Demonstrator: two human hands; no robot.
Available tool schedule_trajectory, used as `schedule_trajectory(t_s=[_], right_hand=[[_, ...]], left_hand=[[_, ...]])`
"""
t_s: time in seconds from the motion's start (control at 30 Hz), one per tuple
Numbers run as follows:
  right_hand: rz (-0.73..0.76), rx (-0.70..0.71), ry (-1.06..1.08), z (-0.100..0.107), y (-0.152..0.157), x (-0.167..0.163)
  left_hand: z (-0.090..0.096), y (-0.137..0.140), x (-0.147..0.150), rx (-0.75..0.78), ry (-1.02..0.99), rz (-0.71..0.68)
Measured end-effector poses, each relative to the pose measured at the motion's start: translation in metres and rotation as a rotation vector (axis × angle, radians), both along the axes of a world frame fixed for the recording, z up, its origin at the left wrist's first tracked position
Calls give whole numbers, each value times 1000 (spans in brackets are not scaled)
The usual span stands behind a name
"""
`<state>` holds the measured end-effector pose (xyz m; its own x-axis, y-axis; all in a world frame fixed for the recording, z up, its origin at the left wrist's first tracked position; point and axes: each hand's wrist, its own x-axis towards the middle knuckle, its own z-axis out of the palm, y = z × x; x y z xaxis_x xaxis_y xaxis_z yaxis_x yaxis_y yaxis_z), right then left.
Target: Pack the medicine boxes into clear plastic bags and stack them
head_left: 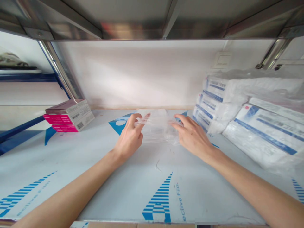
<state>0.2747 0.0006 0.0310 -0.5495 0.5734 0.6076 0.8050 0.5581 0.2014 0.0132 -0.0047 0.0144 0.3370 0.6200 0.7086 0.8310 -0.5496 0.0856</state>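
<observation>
A clear, crinkled plastic bag lies at the back of the shelf, between my two hands. It is see-through and slightly blurred, so its contents cannot be made out. My left hand is at its left edge, with thumb and fingers curled in on the plastic. At the right side of the bag is my right hand, fingers apart and reaching inward. Its fingertips are at the plastic's edge; whether they touch it is hard to tell.
Pink-and-white boxes are stacked at the left. Plastic-wrapped white-and-blue packs are piled at the right. A metal shelf hangs low overhead, and a white wall with a switch closes the back. Film covers the shelf surface.
</observation>
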Motion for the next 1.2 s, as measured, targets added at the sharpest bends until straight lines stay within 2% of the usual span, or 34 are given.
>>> schedule_trajectory(t_s=[0.23,0.3,0.43,0.53,0.67,0.77,0.87,0.97,1.03,1.13,1.2], right_hand=[[121,-183,282,-8,5,-3],[108,-185,253,-7,6,-2],[-21,-203,159,-2,3,0],[-35,-289,112,2,0,2],[22,-402,131,6,1,8],[75,-468,98,10,2,14],[50,-466,54,13,3,17],[-62,-422,47,13,4,17],[-94,-419,82,13,4,16],[-30,-465,166,12,3,15],[8,-488,200,13,2,15]], left_hand=[[-2,-5,5,-62,-31,-88],[-1,-6,5,-81,12,-36],[4,-9,3,-146,118,124],[7,-10,2,-187,136,115],[10,-9,1,-178,88,74],[13,-9,1,-190,69,93],[16,-10,1,-234,79,146],[19,-11,3,-301,76,188],[20,-12,4,-338,25,137],[19,-12,5,-356,-88,2],[19,-13,6,-357,-119,-23]])
